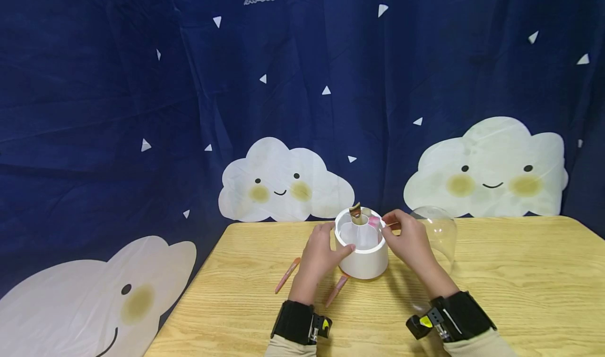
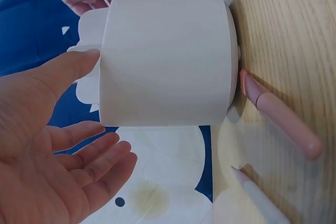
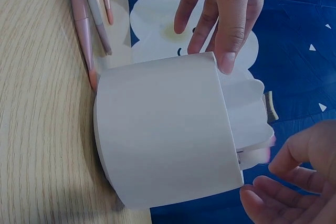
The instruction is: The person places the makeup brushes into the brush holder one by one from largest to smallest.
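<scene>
A round white organizer (image 1: 364, 262) stands upright on the table, with a scalloped divided insert (image 3: 244, 108) rising above its rim. A brown-tipped brush head (image 1: 356, 210) and a pink tip (image 1: 374, 221) show inside. My left hand (image 1: 321, 254) spans the organizer's left side, its thumb resting on the near rim and its other fingers loosely extended, as the left wrist view shows (image 2: 68, 145). By the right rim is my right hand (image 1: 408, 239), fingers bent and a gap between thumb and fingers, close to the pink tip; nothing shows held between them in the right wrist view.
Pink makeup brushes lie on the table: one (image 1: 287, 275) left of my left hand, another (image 1: 336, 291) in front of the organizer. A paler brush (image 3: 95, 14) lies between them. Beside my right forearm stands a clear dome cover (image 1: 441, 236). A blue cloud-patterned curtain (image 1: 302, 110) hangs behind the table.
</scene>
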{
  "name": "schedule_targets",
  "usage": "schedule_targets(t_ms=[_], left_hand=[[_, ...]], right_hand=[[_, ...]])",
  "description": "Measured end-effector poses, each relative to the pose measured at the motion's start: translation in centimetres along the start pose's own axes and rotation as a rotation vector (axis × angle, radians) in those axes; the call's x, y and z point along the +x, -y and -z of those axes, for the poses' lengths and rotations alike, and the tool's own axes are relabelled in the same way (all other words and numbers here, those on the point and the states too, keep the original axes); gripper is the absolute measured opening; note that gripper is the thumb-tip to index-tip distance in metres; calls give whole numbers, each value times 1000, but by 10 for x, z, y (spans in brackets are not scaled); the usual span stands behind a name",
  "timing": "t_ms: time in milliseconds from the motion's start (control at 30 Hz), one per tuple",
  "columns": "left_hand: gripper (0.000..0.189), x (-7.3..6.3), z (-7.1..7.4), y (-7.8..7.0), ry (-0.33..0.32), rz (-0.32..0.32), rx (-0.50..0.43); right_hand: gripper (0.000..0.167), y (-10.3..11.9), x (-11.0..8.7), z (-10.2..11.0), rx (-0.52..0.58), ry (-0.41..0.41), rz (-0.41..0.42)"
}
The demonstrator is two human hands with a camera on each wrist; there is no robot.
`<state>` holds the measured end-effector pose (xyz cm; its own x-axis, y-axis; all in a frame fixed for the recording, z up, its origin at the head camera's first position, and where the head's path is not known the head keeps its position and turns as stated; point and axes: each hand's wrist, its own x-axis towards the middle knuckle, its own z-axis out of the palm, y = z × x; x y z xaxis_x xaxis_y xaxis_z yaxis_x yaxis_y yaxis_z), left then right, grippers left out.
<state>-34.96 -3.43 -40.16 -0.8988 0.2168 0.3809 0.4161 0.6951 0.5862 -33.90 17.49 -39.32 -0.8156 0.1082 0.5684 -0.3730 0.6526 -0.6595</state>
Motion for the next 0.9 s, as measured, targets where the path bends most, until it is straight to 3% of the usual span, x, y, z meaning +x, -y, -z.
schedule_targets(t_ms=[367,633,900], left_hand=[[42,0,4,0,-48,6,-16],[51,1,5,0,8,82,-157],[46,1,1,1,9,96,-227]], right_hand=[[17,-1,-1,-1,-5,9,-6],[16,-1,-2,1,-22,23,-32],[18,0,-1,2,-50,48,-80]])
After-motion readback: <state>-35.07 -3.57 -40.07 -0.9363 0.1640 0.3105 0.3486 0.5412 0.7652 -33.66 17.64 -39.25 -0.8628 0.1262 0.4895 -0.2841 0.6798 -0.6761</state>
